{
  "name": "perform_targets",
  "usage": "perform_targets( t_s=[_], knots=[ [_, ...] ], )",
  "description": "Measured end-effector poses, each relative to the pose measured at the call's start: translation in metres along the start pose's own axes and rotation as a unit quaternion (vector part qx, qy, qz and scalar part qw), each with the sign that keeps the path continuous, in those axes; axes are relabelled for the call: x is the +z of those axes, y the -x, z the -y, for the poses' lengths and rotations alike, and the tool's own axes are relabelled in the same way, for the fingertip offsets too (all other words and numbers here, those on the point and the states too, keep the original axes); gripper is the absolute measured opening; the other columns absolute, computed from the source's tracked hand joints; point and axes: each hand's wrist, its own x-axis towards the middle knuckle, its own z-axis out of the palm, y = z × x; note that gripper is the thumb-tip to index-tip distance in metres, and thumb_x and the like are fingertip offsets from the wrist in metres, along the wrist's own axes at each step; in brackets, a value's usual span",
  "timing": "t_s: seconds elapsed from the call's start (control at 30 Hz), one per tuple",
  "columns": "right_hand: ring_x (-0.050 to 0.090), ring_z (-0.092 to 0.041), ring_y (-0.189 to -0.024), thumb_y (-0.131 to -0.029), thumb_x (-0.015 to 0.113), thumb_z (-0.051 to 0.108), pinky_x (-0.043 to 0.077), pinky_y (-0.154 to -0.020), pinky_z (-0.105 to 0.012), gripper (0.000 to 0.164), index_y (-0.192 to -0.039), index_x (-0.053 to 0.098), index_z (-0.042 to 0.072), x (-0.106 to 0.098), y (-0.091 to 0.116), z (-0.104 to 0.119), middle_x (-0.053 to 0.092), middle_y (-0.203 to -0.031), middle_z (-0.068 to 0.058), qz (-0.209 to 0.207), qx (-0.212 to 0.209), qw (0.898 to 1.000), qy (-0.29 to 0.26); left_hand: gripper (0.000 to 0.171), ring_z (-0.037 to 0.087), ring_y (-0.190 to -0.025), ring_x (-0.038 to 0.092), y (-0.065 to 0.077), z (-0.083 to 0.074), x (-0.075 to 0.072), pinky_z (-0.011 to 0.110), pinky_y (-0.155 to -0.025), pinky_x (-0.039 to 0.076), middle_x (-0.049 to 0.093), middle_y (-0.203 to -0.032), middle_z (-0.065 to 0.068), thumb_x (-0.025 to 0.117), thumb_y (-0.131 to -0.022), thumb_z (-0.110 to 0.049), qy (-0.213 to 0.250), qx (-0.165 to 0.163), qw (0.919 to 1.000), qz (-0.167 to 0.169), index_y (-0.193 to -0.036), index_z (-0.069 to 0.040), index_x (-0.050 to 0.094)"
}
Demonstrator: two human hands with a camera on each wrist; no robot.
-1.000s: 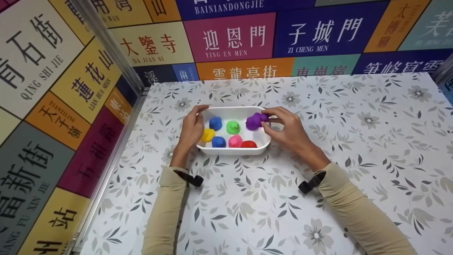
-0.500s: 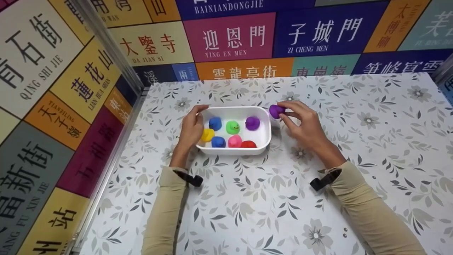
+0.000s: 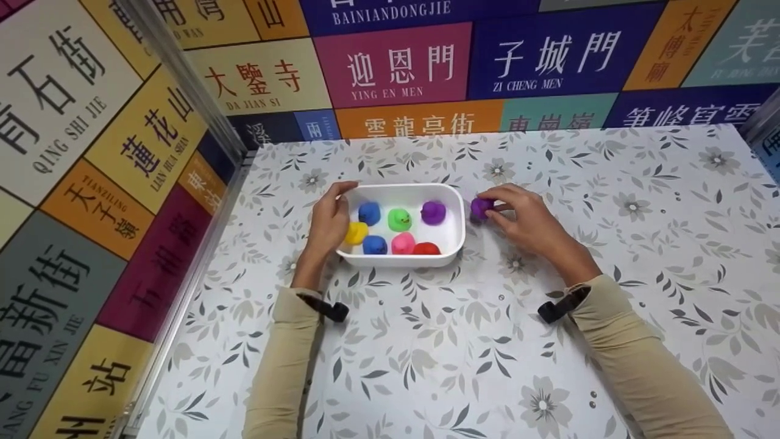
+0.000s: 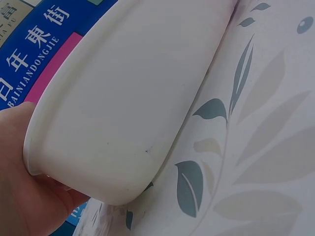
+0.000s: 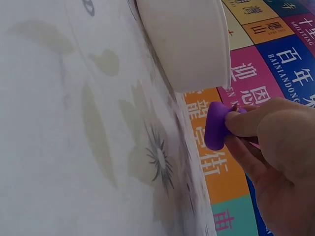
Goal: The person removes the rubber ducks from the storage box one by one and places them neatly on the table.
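Observation:
A white plastic container [image 3: 454,244] holds small rubber ducks: two blue, a green duck [image 3: 400,219], a yellow duck [image 3: 357,232], a pink duck [image 3: 403,243], a red duck [image 3: 426,249] and a purple duck [image 3: 433,213]. My left hand [image 3: 329,222] grips its left end; in the left wrist view the fingers curl under the rim [image 4: 30,147]. Just past the right end, my right hand [image 3: 525,218] pinches a second purple duck [image 5: 215,126] between thumb and fingers, close over the table.
The table [image 3: 402,353] wears a white leaf-and-flower cover. Behind it stands a wall of coloured panels [image 3: 396,64] with Chinese lettering, and another such wall [image 3: 61,244] runs along the left side.
My right hand has lifted a purple duck out of the container, carried it rightward past the end, then lowered it beside the container. My left hand has stayed on the left end.

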Motion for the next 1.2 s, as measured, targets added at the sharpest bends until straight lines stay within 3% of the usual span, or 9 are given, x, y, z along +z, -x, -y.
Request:
perform_targets(
  t_s=[0.4, 0.57, 0.7, 0.97, 1.2],
  knots=[
    [0.07, -0.039, -0.127, -0.095, 0.072, -0.008, 0.058, -0.109, -0.05, 0.043, -0.137, 0.072, 0.004, 0.0038, -0.0029, -0.0101, 0.072, -0.136, -0.018, 0.043, 0.014, 0.999, 0.026, 0.041, 0.021, -0.146, 0.055, 0.0017, 0.0006, -0.0008, 0.042, -0.128, 0.039, 0.065, -0.151, 0.006, 0.041, -0.112, -0.007, 0.004, 0.02, 0.9998, 0.0, -0.145, -0.013, 0.064],
    [0.067, -0.042, -0.13, -0.098, 0.074, 0.0, 0.056, -0.112, -0.052, 0.043, -0.14, 0.071, 0.005, 0.0046, -0.0034, -0.0066, 0.068, -0.142, -0.019, 0.068, 0.031, 0.997, 0.032, 0.041, 0.021, -0.146, 0.055, 0.0014, 0.0009, -0.0002, 0.041, -0.129, 0.038, 0.066, -0.151, 0.006, 0.041, -0.112, -0.006, 0.008, 0.023, 0.9997, -0.001, -0.144, -0.013, 0.065],
    [0.069, -0.041, -0.128, -0.098, 0.075, 0.004, 0.057, -0.111, -0.052, 0.041, -0.139, 0.071, 0.006, 0.0048, -0.0038, -0.0059, 0.068, -0.141, -0.019, 0.064, 0.035, 0.997, 0.033, 0.041, 0.02, -0.147, 0.055, 0.0005, 0.0006, 0.0006, 0.041, -0.13, 0.037, 0.065, -0.151, 0.005, 0.041, -0.112, -0.007, 0.006, 0.019, 0.9998, 0.001, -0.145, -0.014, 0.065],
    [0.063, -0.041, -0.138, -0.1, 0.071, 0.001, 0.046, -0.121, -0.06, 0.04, -0.139, 0.071, 0.008, 0.0057, -0.0043, -0.0054, 0.07, -0.143, -0.017, 0.064, 0.025, 0.997, 0.035, 0.041, 0.02, -0.147, 0.055, 0.0001, 0.0, 0.0003, 0.041, -0.13, 0.037, 0.066, -0.151, 0.004, 0.042, -0.112, -0.008, 0.005, 0.016, 0.9999, 0.001, -0.145, -0.015, 0.065],
    [0.066, -0.04, -0.131, -0.1, 0.071, 0.0, 0.05, -0.117, -0.059, 0.038, -0.137, 0.072, 0.007, 0.0075, -0.0054, -0.0051, 0.072, -0.138, -0.018, 0.059, 0.019, 0.997, 0.038, 0.041, 0.019, -0.15, 0.052, 0.0014, -0.0004, -0.0003, 0.042, -0.132, 0.033, 0.064, -0.153, 0.003, 0.041, -0.112, -0.008, 0.007, 0.008, 0.9999, 0.006, -0.146, -0.017, 0.064]
  ],
)
